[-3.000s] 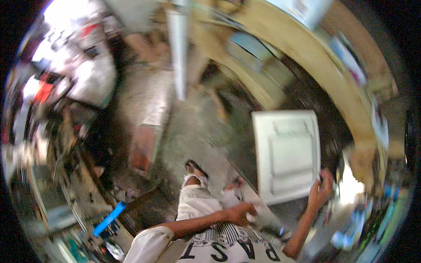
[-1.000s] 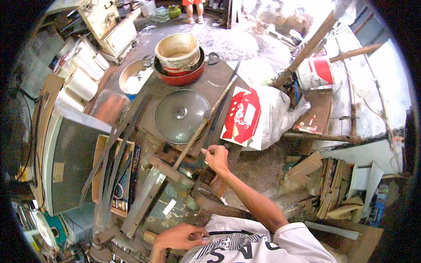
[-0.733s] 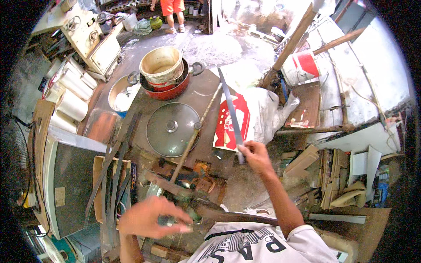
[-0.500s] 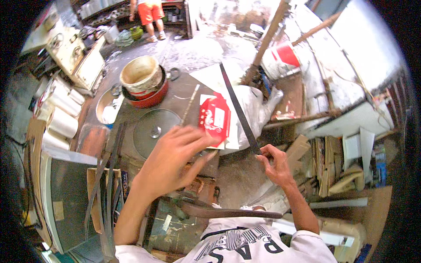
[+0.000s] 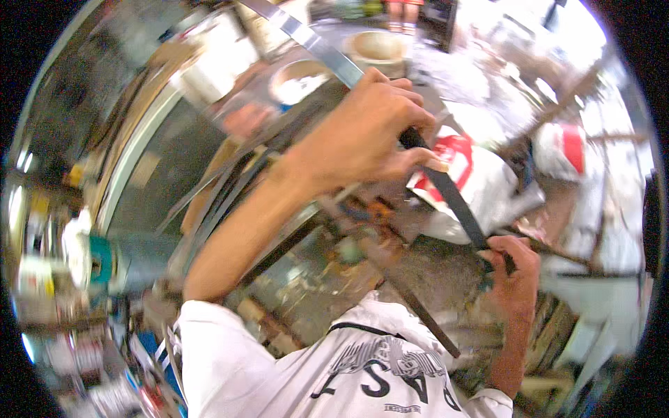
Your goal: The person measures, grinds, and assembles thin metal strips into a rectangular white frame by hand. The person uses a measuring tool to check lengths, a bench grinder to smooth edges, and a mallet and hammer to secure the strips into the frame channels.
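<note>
My left hand (image 5: 373,129) is wrapped round the middle of a long, flat, dark metal strip (image 5: 456,202). From there the strip runs to the upper left, where its surface shines silver. Its lower right end is gripped by my right hand (image 5: 512,268), fingers closed on it. Behind the strip, just right of my left hand, lies a red and white printed sheet or packet (image 5: 456,153), partly covered. Below the strip, a brown bar (image 5: 418,306) slants from the cluttered bench toward my shirt.
Several dark strips (image 5: 226,198) stand left of my left forearm. At the back are a cream bucket (image 5: 380,49) and a round basin (image 5: 300,83). A white plastic bag (image 5: 481,184) and a red and white bucket (image 5: 561,150) sit to the right. A person's legs (image 5: 403,17) show far off.
My left hand, empty before, has closed round the strip. The strip now reaches to the upper left, and my right hand still holds its end. The view has swung left and is blurred.
</note>
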Action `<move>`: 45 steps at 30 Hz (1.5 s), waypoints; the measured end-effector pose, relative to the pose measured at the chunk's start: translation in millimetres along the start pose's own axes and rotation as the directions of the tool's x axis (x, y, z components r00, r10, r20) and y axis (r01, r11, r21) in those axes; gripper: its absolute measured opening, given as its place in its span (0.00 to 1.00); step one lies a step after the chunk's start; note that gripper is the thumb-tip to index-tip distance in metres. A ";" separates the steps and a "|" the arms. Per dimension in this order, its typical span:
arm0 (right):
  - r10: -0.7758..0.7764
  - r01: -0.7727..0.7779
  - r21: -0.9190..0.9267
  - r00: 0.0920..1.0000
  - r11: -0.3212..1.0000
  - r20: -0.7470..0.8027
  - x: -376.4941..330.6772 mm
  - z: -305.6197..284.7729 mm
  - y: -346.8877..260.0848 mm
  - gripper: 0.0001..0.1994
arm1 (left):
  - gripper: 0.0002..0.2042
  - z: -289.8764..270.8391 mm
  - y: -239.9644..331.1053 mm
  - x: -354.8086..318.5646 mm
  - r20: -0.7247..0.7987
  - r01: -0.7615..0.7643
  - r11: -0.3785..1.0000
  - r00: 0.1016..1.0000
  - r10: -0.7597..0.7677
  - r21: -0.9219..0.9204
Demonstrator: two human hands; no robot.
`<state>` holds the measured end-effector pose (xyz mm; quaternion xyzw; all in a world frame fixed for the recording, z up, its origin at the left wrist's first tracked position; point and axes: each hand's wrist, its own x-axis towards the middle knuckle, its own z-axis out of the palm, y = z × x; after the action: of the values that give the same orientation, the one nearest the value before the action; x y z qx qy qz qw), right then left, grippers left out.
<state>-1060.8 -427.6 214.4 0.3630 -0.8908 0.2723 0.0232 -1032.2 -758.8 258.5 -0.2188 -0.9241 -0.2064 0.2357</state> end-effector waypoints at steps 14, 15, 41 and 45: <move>-0.007 -0.009 -0.066 0.971 0.998 -0.237 -12.9 37.8 44.5 0.27 | 0.19 92.3 21.8 -140.6 -0.506 0.869 0.374 0.175 -0.845 -0.323; 0.090 -0.075 0.077 0.974 0.994 -0.209 -21.3 40.3 49.7 0.27 | 0.19 96.4 18.5 -153.9 -0.462 0.905 0.279 0.108 -0.880 -0.320; 0.675 -0.828 0.043 0.485 0.559 0.556 -191.7 122.3 34.1 0.24 | 0.18 46.6 31.6 -417.2 -0.337 0.972 -0.043 -0.122 -0.933 -0.232; 0.710 -0.738 -0.213 0.463 0.640 0.531 -227.5 92.7 71.8 0.27 | 0.18 41.2 20.9 -406.1 -0.276 0.971 -0.059 -0.124 -0.953 -0.233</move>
<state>-926.3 -287.7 47.5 0.0151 -0.9156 0.1552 -0.3705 -713.8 -846.5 17.6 0.5706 -0.7323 -0.3255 0.1796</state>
